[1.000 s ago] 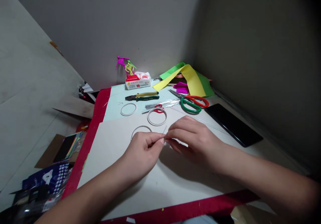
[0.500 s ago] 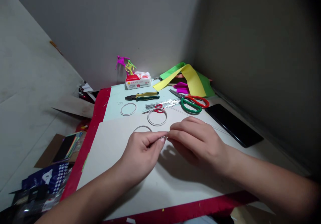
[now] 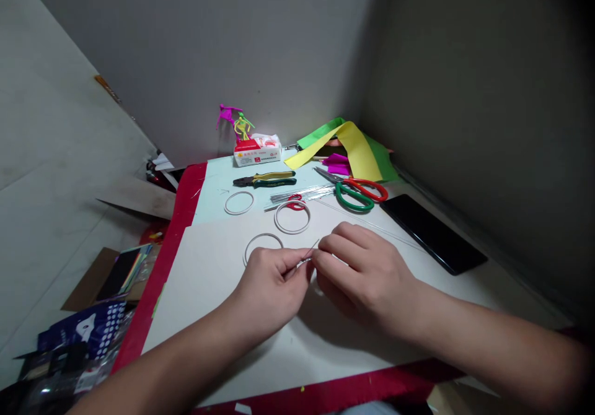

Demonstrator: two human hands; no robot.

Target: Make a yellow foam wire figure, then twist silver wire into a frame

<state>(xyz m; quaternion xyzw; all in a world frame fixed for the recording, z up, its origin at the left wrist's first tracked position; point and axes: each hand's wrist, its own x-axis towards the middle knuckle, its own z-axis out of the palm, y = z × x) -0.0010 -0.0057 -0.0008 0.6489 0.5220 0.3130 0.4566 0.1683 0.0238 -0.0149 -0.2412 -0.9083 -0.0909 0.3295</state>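
A thin metal wire is pinched between the thumb and forefinger of my left hand, with a short end sticking up. Fingertips of my right hand meet the left ones at the same wire, closed on it. How the wire runs inside the fingers is hidden. Just beyond my left hand lies a ring, partly covered by it. A second, white ring rests farther out, and a third ring lies to its left. Behind them is a bundle of straight wires.
Pliers lie behind the rings. Scissors with green and red handles and a black phone are on the right. Yellow crepe paper and a tissue pack with small figures stand at the back wall.
Both hands have moved slightly toward me. A short wire end now shows above the fingertips, and more of the nearest ring is uncovered.
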